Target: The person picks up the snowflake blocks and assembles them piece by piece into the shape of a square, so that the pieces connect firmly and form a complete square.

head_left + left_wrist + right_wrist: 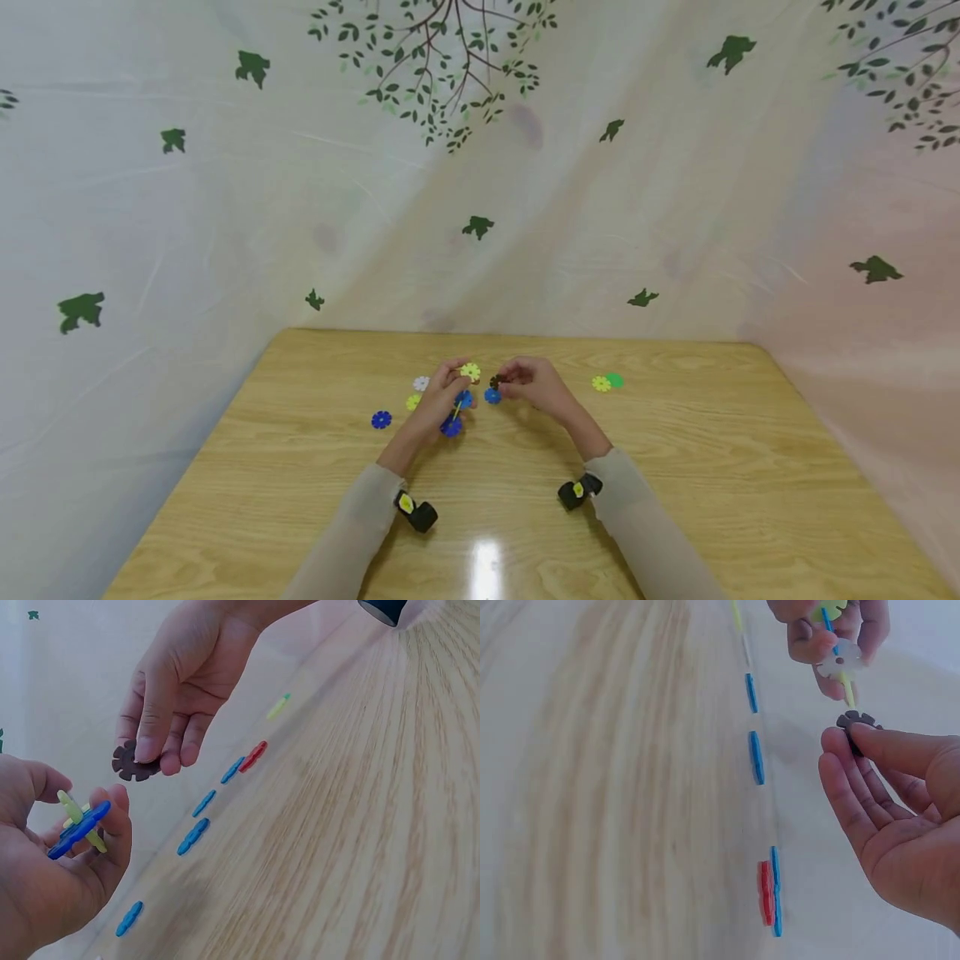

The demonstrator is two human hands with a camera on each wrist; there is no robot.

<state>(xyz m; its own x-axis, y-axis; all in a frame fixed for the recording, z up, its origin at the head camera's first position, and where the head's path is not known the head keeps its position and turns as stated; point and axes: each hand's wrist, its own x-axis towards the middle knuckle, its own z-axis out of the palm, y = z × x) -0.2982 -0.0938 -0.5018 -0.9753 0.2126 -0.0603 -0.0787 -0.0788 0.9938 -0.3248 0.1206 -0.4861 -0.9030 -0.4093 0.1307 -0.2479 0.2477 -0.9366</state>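
Note:
My left hand [437, 402] holds a small assembly of flower-shaped notched plastic discs. In the left wrist view a blue disc [79, 829] and yellow discs [71, 806] slot into each other at angles within the curled fingers. The right wrist view also shows a white disc [841, 658] in that assembly. Between thumb and fingers, my right hand [536, 387] pinches a dark brown notched disc [127, 763]. Its edge is right by a yellow disc [848, 690] of the assembly in the right wrist view.
On the wooden table [675, 467] lie loose discs: a blue one [381, 419] at left, a white one [421, 383] and a yellow one [413, 402] beside the left hand. Right of the hands are a yellow disc [602, 383] and a green disc [615, 380]. A red disc [253, 756] lies among several blue ones.

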